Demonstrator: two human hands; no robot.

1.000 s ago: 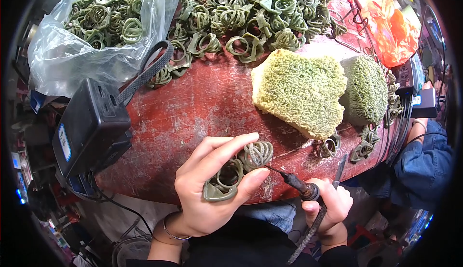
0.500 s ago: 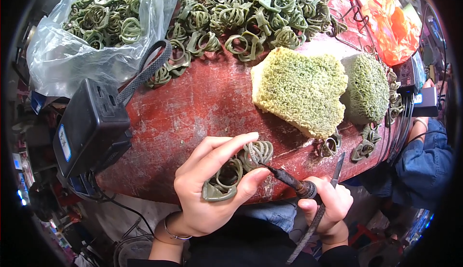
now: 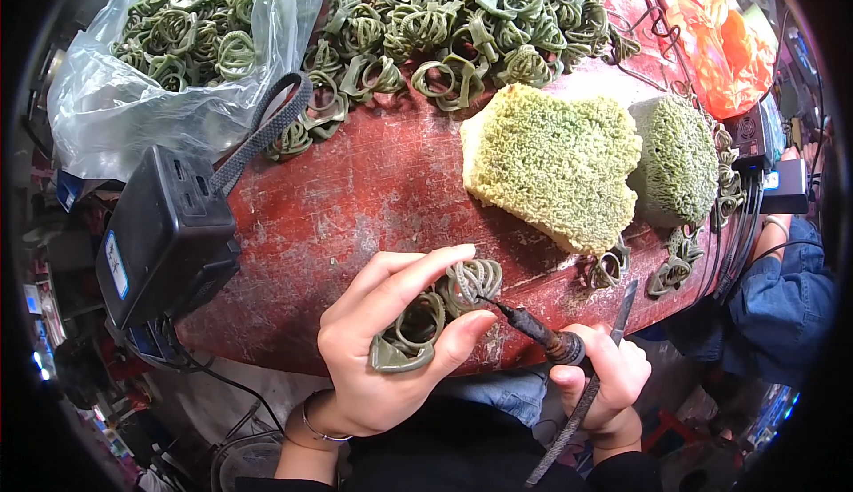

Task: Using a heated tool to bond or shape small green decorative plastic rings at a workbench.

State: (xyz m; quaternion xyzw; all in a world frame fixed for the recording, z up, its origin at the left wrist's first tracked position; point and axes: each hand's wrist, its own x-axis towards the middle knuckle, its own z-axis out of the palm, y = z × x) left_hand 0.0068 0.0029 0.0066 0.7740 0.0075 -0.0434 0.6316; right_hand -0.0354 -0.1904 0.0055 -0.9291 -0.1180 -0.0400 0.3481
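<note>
My left hand (image 3: 378,350) is closed around an olive-green wax ring piece (image 3: 404,357), held between thumb and fingers just above the table's near edge. The piece has a wide loop on the thumb side and a coil of beaded bands (image 3: 474,284) near the fingertips. In my right hand (image 3: 613,375) is a soldering iron (image 3: 544,336) with a dark, worn shaft. Its thin bent tip reaches the lower part of the banded coil; whether it touches I cannot tell. A long flat metal file (image 3: 582,408) is also gripped in that hand, crossing the iron's handle.
On the red, scratched table (image 3: 302,226) lie a yellow-green porous sponge block (image 3: 551,168) and a greener sponge (image 3: 677,163). Behind is a heap of green wax rings (image 3: 444,26), beside a clear plastic bag (image 3: 115,128) of more. A black boxy device (image 3: 169,234) stands left; another person's sleeve (image 3: 782,283) shows right.
</note>
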